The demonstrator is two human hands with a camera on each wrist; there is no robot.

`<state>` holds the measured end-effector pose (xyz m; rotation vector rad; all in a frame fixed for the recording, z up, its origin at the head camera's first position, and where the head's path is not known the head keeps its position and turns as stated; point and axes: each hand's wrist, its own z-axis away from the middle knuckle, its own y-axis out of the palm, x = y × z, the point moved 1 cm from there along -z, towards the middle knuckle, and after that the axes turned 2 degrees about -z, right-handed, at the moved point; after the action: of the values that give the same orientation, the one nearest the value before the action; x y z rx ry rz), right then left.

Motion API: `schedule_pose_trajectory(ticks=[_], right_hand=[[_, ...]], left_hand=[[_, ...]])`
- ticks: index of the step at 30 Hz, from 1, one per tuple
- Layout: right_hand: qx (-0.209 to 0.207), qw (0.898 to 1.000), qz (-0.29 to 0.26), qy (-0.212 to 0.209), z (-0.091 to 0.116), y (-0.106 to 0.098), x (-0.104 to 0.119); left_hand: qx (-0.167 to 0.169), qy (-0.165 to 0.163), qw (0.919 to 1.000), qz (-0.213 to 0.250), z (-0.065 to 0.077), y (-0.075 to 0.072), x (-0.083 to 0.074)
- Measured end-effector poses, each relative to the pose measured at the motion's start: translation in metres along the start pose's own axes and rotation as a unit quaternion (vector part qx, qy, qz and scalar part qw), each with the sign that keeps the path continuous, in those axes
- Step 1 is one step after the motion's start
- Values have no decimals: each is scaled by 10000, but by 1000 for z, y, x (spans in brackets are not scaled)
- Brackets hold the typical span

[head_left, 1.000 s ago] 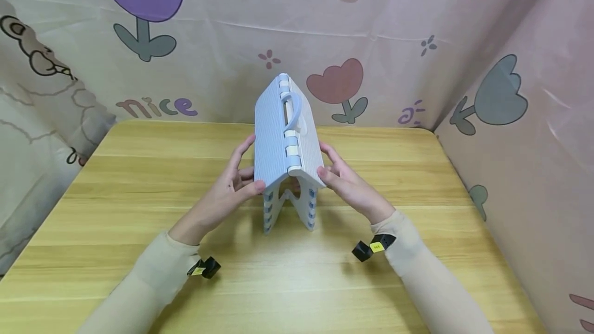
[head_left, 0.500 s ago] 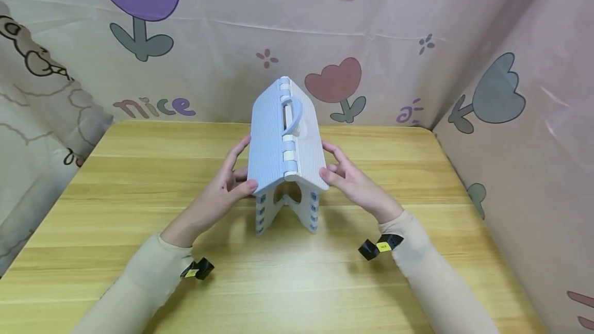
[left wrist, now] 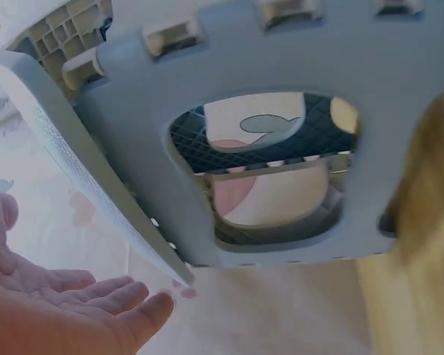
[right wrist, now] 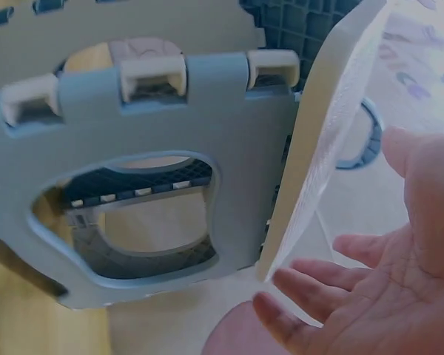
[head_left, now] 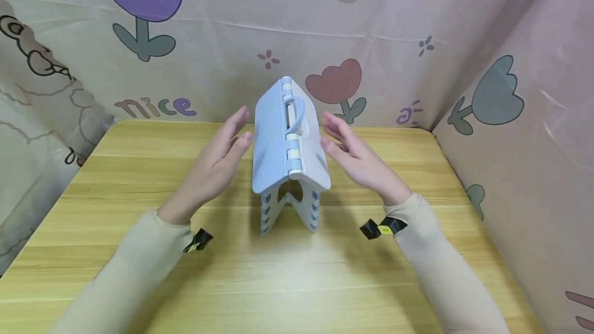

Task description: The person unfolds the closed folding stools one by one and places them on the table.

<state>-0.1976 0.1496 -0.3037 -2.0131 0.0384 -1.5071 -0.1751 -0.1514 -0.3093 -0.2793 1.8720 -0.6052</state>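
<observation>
A light blue and white folding step stool (head_left: 274, 140) stands half folded, its two top panels sloping down like a roof and its legs on the table. A blue carry handle (head_left: 300, 116) stands up along the hinged ridge. My left hand (head_left: 209, 164) is held just off the blue panel, fingers straight and relaxed. On the other side, my right hand (head_left: 362, 159) hovers near the white panel with relaxed fingers. Both wrist views show a gap between the hand and its panel, and the stool's legs with large cut-out openings (left wrist: 281, 159).
The wooden table (head_left: 297, 282) runs up to a printed cloth (head_left: 223, 40) hung behind it. Another cloth side (head_left: 538, 169) borders the right edge. Each wrist carries a small black camera (head_left: 200, 240).
Both hands had gripped the lower edges of the panels; they have let go and risen. The panels first spread a little wider, and the stool now stands untouched.
</observation>
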Motion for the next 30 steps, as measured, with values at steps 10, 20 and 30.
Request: schedule_pose_trajectory(ticks=[10,20,30], right_hand=[[95,9971,741,-135,-32,12,14],[147,9965,662,-493,-41,25,9],[123,9954,908,-272,-39,28,10]], left_hand=[[318,259,9959,-811,-32,20,-11],[321,234,9971,-655,-36,33,-8],[571,211,9950,-791,-36,28,-9]])
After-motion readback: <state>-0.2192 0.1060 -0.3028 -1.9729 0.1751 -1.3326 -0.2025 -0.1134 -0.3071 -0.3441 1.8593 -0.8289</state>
